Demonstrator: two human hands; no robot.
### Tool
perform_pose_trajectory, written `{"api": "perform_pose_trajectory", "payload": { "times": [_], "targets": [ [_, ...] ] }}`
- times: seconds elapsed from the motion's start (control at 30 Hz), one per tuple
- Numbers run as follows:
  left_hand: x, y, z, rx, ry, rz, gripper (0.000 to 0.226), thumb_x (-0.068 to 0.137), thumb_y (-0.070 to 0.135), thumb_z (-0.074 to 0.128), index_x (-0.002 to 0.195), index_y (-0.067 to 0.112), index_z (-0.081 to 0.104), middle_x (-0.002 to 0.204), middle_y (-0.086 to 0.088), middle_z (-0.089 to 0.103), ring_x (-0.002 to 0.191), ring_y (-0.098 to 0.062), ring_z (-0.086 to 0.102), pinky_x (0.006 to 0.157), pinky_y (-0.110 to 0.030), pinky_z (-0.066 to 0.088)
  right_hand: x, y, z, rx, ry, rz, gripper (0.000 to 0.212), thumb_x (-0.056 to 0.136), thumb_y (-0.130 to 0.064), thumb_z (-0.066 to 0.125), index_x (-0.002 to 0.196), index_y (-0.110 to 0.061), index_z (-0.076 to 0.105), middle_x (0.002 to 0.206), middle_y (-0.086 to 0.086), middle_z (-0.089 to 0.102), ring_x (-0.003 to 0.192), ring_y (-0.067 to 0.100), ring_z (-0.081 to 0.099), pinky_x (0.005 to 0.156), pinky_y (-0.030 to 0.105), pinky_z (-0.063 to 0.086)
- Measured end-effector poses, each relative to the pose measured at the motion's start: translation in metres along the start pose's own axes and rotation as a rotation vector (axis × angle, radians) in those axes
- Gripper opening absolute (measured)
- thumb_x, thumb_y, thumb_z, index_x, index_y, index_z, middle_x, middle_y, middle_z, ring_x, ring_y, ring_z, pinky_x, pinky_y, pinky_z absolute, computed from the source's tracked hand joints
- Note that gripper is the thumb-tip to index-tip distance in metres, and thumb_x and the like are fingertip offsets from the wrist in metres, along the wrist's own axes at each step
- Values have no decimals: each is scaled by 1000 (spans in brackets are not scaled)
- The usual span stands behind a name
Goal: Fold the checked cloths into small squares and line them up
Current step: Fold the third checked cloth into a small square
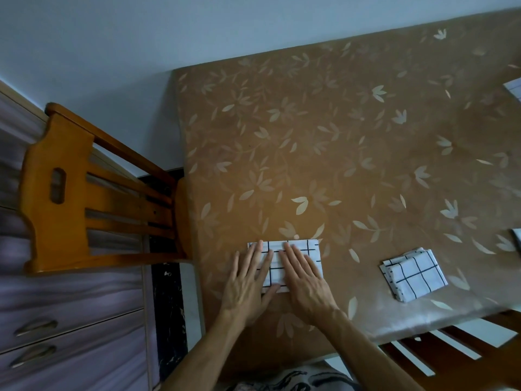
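Note:
A white cloth with black checks [311, 251] lies folded into a rectangle near the table's front left edge. My left hand [248, 280] lies flat on its left part with straight fingers. My right hand [303, 277] presses flat on its middle and right part. A second checked cloth [413, 273], folded into a small square, sits to the right, apart from both hands. Corners of two more white cloths show at the right border, one far [514, 90] and one near [517, 237].
The table [338, 136] wears a brown leaf-patterned cover. A wooden chair [84, 193] stands at its left end, with a drawer cabinet [56, 320] behind it. Another wooden chair [465, 354] shows at the bottom right. A pale wall runs along the far side.

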State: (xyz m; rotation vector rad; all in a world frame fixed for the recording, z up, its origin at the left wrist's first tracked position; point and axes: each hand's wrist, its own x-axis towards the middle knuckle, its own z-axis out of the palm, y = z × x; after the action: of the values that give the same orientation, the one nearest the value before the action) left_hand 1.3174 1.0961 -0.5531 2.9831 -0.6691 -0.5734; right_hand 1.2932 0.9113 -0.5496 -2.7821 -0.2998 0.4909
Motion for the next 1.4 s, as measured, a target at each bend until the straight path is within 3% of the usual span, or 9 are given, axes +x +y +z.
{"api": "perform_pose_trajectory", "payload": {
  "times": [0.37, 0.47, 0.6, 0.83, 0.97, 1.17, 1.23, 1.33, 1.4],
  "targets": [
    [-12, -28, -5, 16, -4, -16, 65, 102, 56, 13, 159, 26, 1, 167, -4, -9, 154, -24, -6, 121, -55, 12, -11, 31, 0, -135, 31, 119, 68, 103, -55, 9, 155, -13, 15, 163, 9, 9, 150, 25, 10, 118, 45, 10],
    [-7, -22, -17, -18, 23, -10, 64, 101, 52, 24, 157, 23, 20, 166, -8, 10, 153, -28, 10, 120, -53, 17, -11, 32, 0, -138, 20, 111, 68, 102, -56, 12, 156, -13, 13, 163, 9, 8, 150, 25, 10, 117, 45, 9],
    [21, -16, -43, -95, 164, -66, 42, 100, 46, 35, 130, 21, 50, 131, -2, 49, 119, -23, 49, 99, -37, 43, -10, 31, -3, -140, 20, 105, 67, 102, -55, 15, 156, -15, 10, 163, 8, 5, 151, 25, 3, 118, 43, 1],
    [63, -11, -80, -77, -51, -199, 38, 90, 47, 65, 115, 21, 53, 115, -5, 54, 101, -21, 53, 82, -33, 49, -6, 22, -15, -68, 78, 141, 66, 92, -49, 43, 149, -17, 33, 160, 8, 24, 149, 29, 16, 119, 41, -3],
    [55, -7, -78, -72, -66, -216, 26, 88, 46, 69, 92, 22, 60, 104, -2, 50, 86, -16, 53, 74, -33, 52, -7, 19, -28, 92, 162, 118, 61, 86, -42, 47, 144, -22, 41, 160, 7, 24, 149, 30, 15, 120, 46, 11],
    [32, -10, -74, -434, -161, -486, 26, 76, 46, 75, 79, 30, 55, 81, 9, 65, 68, -10, 65, 66, -34, 61, -32, 16, -24, 238, 238, 31, 51, 91, -40, 51, 140, -27, 47, 157, 1, 32, 145, 23, 27, 114, 44, 28],
    [23, -13, -71, -668, -168, -603, 30, 73, 44, 77, 91, 30, 58, 83, 7, 66, 66, -10, 68, 62, -33, 62, -41, 16, -19, 255, 251, -40, 54, 87, -35, 60, 140, -28, 47, 155, -1, 36, 142, 21, 32, 110, 45, 36],
    [4, -4, -75, -1215, -245, -782, 41, 86, 17, 75, 118, 10, 52, 92, -6, 63, 70, -15, 65, 59, -28, 61, -51, 13, -16, 207, 222, -133, 66, 77, -38, 66, 140, -30, 46, 155, -3, 37, 139, 19, 34, 108, 41, 33],
    [-8, -2, -72, -1366, -263, -811, 43, 87, 12, 73, 122, 6, 49, 95, -9, 62, 76, -18, 65, 62, -29, 61, -54, 11, -13, 153, 216, -160, 70, 73, -44, 69, 138, -29, 48, 153, -1, 39, 136, 21, 36, 105, 41, 36]
  ]
}}
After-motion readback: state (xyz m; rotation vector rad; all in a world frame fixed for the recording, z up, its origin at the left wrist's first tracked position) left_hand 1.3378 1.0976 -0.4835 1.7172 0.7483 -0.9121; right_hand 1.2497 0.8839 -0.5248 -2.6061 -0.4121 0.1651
